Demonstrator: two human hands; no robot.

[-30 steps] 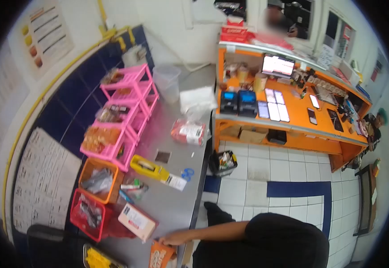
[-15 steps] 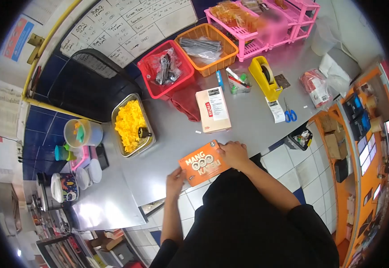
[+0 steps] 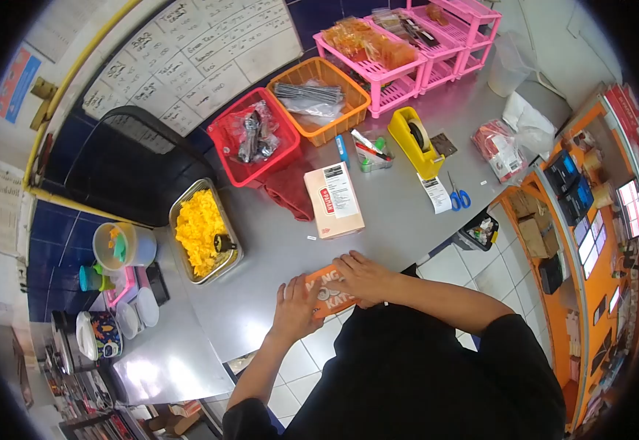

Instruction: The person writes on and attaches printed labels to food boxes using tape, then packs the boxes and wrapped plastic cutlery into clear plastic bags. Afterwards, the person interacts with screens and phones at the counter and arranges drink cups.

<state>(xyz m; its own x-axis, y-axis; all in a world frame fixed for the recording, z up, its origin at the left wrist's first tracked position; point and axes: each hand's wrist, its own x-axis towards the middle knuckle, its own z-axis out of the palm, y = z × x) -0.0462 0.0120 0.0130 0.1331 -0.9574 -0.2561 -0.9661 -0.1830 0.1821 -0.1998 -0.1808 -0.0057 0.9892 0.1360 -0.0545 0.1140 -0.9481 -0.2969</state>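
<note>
An orange printed box (image 3: pixel 332 295) with white lettering is between my two hands at the front edge of the steel table. My left hand (image 3: pixel 295 308) grips its left end, with fingers on the top face. From the right, my right hand (image 3: pixel 368 279) lies over the box's right part, fingers bent along the far edge and part of the print covered. Beyond the box stands a closed brown carton (image 3: pixel 321 209) with a white label (image 3: pixel 341 192) stuck on it. My thumbs and the underside of the orange box are mostly hidden.
Left on the steel table (image 3: pixel 261 257) is a metal tray (image 3: pixel 240 253) of yellow food (image 3: pixel 198 227). Behind are red (image 3: pixel 224 150) and orange (image 3: pixel 363 110) baskets and pink racks (image 3: pixel 400 92). A yellow tape dispenser (image 3: pixel 411 143) and blue scissors (image 3: pixel 460 199) lie right.
Both hands have moved inward over the orange box and now cover more of its top. The whole view has shifted slightly, with the table items appearing lower and further left.
</note>
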